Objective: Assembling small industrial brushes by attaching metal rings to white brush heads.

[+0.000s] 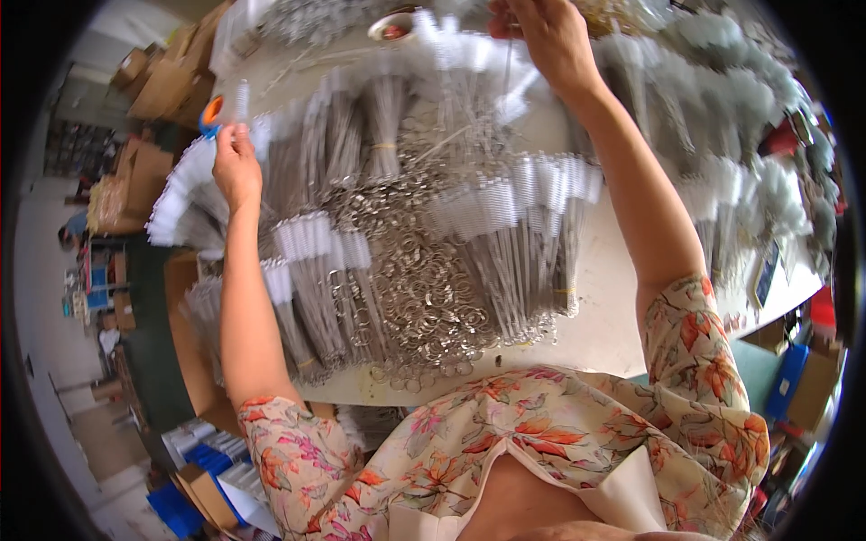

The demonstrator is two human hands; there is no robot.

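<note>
At the table's far left, my left hand [236, 169] is closed with its fingers pinched together. A slim brush with white bristles [242, 97] sticks up from those fingers. Just beside them lies a tape roll [213, 112] in orange and blue. My right hand [552, 50] reaches to the far side, fingers bent together and smeared by motion; a thin wire-like stem shows below them, but what they grip is unclear. Between my arms, bundles of wire-handled brushes [532, 203] surround a heap of metal split rings [433, 284].
A small white bowl [391, 29] stands at the far edge. More white-tipped brushes [722, 99] crowd the right side of the white table [604, 316]. Cardboard boxes [144, 180] are stacked beyond the left edge, and blue bins [176, 509] sit low at left.
</note>
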